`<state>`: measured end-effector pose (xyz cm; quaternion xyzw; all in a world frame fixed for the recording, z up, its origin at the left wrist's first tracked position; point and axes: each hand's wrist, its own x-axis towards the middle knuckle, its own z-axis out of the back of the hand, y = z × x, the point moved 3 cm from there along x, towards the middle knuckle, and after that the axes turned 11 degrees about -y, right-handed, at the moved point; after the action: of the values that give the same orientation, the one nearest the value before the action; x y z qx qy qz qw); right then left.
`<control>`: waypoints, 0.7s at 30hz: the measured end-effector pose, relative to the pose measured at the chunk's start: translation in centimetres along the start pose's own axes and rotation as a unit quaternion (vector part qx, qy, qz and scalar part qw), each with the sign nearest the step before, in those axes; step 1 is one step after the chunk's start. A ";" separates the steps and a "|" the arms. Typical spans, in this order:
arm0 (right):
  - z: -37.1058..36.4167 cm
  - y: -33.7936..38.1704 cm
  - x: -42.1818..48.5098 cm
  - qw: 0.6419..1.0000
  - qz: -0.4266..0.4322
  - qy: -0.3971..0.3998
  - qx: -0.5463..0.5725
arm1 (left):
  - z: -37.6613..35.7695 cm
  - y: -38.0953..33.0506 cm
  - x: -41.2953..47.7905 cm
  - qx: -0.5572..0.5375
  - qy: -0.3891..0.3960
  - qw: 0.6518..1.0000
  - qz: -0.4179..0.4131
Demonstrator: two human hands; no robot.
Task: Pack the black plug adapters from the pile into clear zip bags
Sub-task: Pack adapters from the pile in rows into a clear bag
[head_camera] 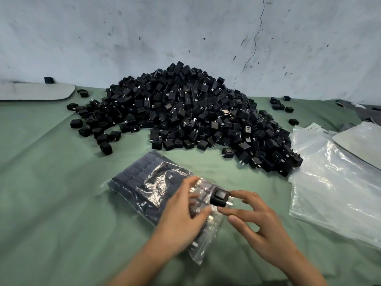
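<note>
1. A large pile of black plug adapters (185, 118) sat on the green-covered tabletop (41, 172) against a pale, scuffed wall (185, 27), with a few strays scattered at its edges.
2. A clear zip bag (144, 188), partly filled with rows of adapters, lay in front of the pile; glare on the plastic made its contents hard to count.
3. The left hand (181, 215) rested on the bag's near end, fingers spread, hiding what lay beneath.
4. The right hand (253, 219) pinched one adapter (219, 197) between thumb and forefinger, just above the bag's near end.
5. A stack of empty clear bags (329, 182) lay to the right, cut off by the frame edge.
6. Both forearms ran out of view at the bottom.
</note>
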<state>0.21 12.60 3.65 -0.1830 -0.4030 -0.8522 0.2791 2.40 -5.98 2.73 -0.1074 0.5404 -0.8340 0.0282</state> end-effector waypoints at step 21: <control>-6.4 -0.7 -2.7 0.981 0.090 0.138 -0.098 | -1.8 -0.8 -1.7 0.363 0.012 0.905 -0.223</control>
<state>1.30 8.79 -2.06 -0.1255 -0.2569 -0.8761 0.3883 3.71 -3.72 2.53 -0.1978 0.1623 -0.9582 -0.1279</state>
